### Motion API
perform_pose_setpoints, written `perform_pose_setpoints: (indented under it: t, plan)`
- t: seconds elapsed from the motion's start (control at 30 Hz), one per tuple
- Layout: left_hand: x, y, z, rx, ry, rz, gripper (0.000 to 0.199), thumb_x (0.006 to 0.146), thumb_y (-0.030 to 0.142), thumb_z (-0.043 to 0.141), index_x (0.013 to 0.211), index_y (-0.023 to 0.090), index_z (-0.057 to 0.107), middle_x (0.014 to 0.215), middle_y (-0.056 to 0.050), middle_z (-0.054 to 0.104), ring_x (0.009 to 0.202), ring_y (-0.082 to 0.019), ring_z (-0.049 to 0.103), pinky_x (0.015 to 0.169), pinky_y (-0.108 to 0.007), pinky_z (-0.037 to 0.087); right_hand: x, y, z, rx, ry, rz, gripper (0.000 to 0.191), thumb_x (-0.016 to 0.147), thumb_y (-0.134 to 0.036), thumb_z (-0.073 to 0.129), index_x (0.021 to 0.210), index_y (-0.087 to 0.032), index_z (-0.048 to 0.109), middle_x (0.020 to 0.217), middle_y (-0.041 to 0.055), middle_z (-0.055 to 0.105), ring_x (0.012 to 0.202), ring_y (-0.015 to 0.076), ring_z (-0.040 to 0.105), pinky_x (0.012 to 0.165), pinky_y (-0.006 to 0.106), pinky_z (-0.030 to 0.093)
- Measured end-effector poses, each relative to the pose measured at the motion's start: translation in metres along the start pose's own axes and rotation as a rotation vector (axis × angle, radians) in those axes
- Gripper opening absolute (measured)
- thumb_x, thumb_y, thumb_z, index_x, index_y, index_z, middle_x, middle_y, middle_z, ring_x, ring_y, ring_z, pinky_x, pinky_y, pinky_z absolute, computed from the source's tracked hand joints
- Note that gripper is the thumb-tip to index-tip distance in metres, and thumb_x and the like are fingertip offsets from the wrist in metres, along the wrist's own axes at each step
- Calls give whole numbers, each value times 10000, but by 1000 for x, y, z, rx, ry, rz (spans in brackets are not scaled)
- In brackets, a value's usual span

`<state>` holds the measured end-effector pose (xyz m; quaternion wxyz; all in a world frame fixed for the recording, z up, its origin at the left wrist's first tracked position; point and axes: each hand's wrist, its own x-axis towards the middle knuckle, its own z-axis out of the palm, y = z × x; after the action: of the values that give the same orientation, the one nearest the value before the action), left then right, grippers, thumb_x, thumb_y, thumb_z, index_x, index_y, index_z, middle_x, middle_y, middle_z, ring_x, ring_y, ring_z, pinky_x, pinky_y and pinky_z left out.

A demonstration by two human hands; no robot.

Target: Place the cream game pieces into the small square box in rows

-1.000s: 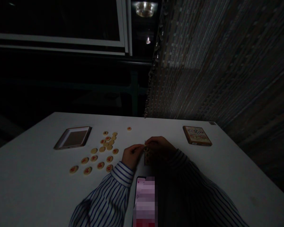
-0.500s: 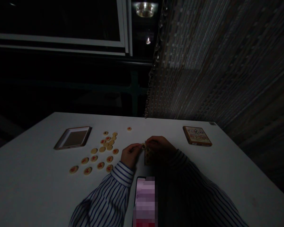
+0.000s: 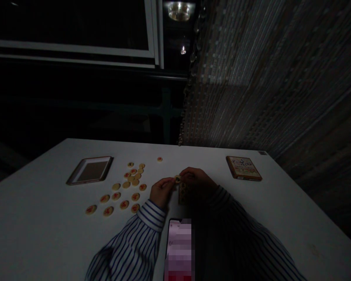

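Between my two hands is a round Chinese chess piece (image 3: 177, 179) with a dark mark on its face. The fingertips of my left hand (image 3: 161, 191) pinch it from the left. My right hand (image 3: 198, 180) meets it from the other side, its fingers closed and partly in shadow. Just below the piece, more pieces with dark marks (image 3: 182, 192) stand close together in what looks like a small box, mostly covered by my right hand. To the left lie several loose chess pieces (image 3: 124, 204), some with red characters, some blank side up.
A shallow open tray (image 3: 73, 179) lies at the left of the white table (image 3: 46, 218). A box lid with printed characters (image 3: 244, 168) is at the right. A lit phone (image 3: 172, 234) lies near my forearms. A bead curtain (image 3: 236, 97) hangs behind.
The piece between my fingers has turned a little, so its marked face shows more plainly. Both hands stay in nearly the same place.
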<state>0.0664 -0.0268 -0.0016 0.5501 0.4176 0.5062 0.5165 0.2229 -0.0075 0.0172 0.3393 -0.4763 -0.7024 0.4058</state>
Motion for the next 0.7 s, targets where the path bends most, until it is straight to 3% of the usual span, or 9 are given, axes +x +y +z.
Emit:
perform_pose_setpoints:
  t: [0.3, 0.43, 0.7]
  plan:
    - [3, -9, -1, -51, -60, -44, 243, 545, 312, 655, 699, 125, 632, 581, -13, 640, 532, -104, 554, 534, -211, 430, 1, 1, 0, -31, 8, 3, 230, 683, -339, 544, 818, -155, 575, 752, 36, 636, 681, 129, 577, 604, 232, 443]
    - [3, -10, -1, -37, -59, -20, 272, 565, 332, 642, 732, 117, 638, 599, -24, 639, 527, -99, 544, 526, -210, 424, 0, -5, -2, -29, -15, 18, 250, 679, -353, 545, 817, -149, 588, 758, 44, 641, 691, 141, 582, 608, 241, 447]
    - [4, -12, -2, -3, -53, 55, 281, 575, 338, 631, 749, 119, 653, 704, -58, 664, 670, -144, 583, 655, -258, 446, 0, -6, -5, -79, -60, -38, 237, 691, -344, 533, 807, -158, 624, 816, 47, 645, 759, 154, 582, 684, 259, 453]
